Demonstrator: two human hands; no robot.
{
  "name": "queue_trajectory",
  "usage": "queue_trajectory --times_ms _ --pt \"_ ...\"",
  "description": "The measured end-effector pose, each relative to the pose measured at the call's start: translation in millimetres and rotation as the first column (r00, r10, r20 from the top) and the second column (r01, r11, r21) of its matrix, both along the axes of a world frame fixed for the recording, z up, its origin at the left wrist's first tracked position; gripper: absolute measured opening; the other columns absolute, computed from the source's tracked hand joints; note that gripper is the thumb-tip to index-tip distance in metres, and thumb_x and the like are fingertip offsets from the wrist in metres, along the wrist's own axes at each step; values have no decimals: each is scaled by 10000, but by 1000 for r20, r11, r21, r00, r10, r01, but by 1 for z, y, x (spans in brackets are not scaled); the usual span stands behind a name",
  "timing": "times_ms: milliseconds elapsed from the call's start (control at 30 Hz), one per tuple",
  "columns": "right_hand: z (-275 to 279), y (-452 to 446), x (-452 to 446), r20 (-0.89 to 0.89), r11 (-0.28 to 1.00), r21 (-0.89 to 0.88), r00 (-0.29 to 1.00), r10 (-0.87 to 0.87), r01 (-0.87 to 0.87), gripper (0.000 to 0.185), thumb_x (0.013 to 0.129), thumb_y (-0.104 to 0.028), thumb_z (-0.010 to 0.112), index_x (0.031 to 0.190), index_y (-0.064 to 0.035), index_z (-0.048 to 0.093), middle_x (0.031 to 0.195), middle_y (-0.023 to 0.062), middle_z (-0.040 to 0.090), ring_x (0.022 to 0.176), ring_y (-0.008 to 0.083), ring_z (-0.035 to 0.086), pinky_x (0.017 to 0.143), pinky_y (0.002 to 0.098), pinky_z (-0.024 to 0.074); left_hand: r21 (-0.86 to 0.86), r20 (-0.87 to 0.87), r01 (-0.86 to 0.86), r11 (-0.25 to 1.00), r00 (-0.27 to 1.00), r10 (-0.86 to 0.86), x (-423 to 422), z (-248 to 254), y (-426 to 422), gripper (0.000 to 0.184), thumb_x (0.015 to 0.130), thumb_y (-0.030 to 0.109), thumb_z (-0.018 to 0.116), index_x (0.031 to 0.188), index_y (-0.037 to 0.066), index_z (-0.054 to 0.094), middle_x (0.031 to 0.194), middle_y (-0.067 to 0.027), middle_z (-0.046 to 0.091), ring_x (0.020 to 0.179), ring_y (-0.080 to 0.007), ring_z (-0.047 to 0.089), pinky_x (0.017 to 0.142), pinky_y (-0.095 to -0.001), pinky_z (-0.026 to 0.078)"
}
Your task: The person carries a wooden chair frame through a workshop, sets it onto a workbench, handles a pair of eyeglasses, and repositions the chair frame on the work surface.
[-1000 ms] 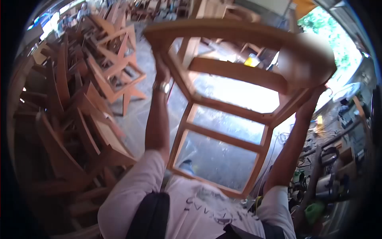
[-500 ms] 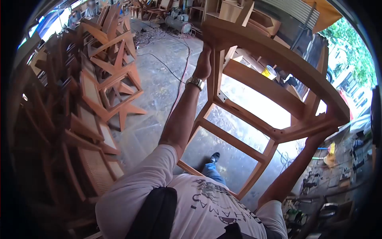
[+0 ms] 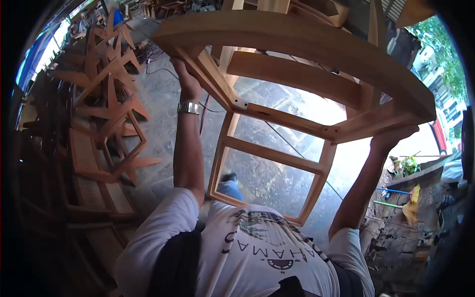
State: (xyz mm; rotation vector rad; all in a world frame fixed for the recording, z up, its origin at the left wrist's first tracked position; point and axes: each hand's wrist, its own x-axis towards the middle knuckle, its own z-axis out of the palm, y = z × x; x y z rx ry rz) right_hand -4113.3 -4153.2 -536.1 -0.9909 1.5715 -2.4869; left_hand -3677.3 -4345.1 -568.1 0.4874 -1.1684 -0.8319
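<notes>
A wooden chair frame point(image 3: 277, 158) hangs in the air in front of my chest, its wide curved rail point(image 3: 292, 34) nearest the top of the view. My left hand point(image 3: 187, 81), with a metal watch on the wrist, grips the frame's left side from below. At the right, my right hand point(image 3: 393, 136) is wrapped under the other side. The fingers of both hands are partly hidden by the wood. Open rectangles in the frame show the grey floor and part of a leg in blue trousers.
Stacked wooden chair frames point(image 3: 111, 114) fill the left side. Cables point(image 3: 204, 116) lie on the concrete floor. Brooms point(image 3: 410, 205) and scattered items are at the right, near a bright opening with greenery. People are at the far top left.
The view has turned, and the chair frame with both hands has shifted left in it since half a second ago. The stacked frames also appear further left. Both hands still hold the frame.
</notes>
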Motion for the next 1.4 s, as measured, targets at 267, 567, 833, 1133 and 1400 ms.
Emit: queue_trajectory --times_ms 267,567,833,1133,1400 --pt "-7 -212 21 29 996 -94 1000 -4 7 868 953 -673 7 1381 -24 392 1302 197 523 1182 314 559 1042 473 469 -161 -42 53 986 997 -60 43 6 -195 847 876 791 339 1352 91 364 1111 -122 582 941 -278 616 847 -450 516" --pt "78 -411 3 -572 890 -442 729 -376 113 321 930 -242 600 1018 64 633 999 136 666 855 250 672 740 352 604 -362 -3 -129 923 991 137 41 177 -361 894 817 836 389 1298 84 430 964 -127 625 819 -285 632 703 -445 552" --pt "103 -589 72 -91 916 -398 993 -79 37 662 996 -523 213 1258 18 492 1208 201 580 997 308 653 788 441 621 -414 364 383 825 901 -236 122 201 -517 940 797 854 394 1293 57 435 995 -134 607 829 -294 630 712 -463 546" --pt "114 -840 172 -41 958 -235 987 158 -163 804 948 -717 97 1196 -33 440 1124 109 475 1060 213 452 978 366 382 -299 50 -109 948 990 130 194 155 -693 1041 746 925 299 1337 74 397 1069 -115 607 733 -282 648 669 -452 568" --pt "106 -1044 271 -123 846 -259 885 449 -466 951 873 -829 203 1506 -120 235 1486 80 315 1359 225 322 1138 390 289 -235 102 -260 936 952 290 305 136 -805 1112 679 982 177 1136 25 509 739 -148 631 646 -278 633 648 -411 555"
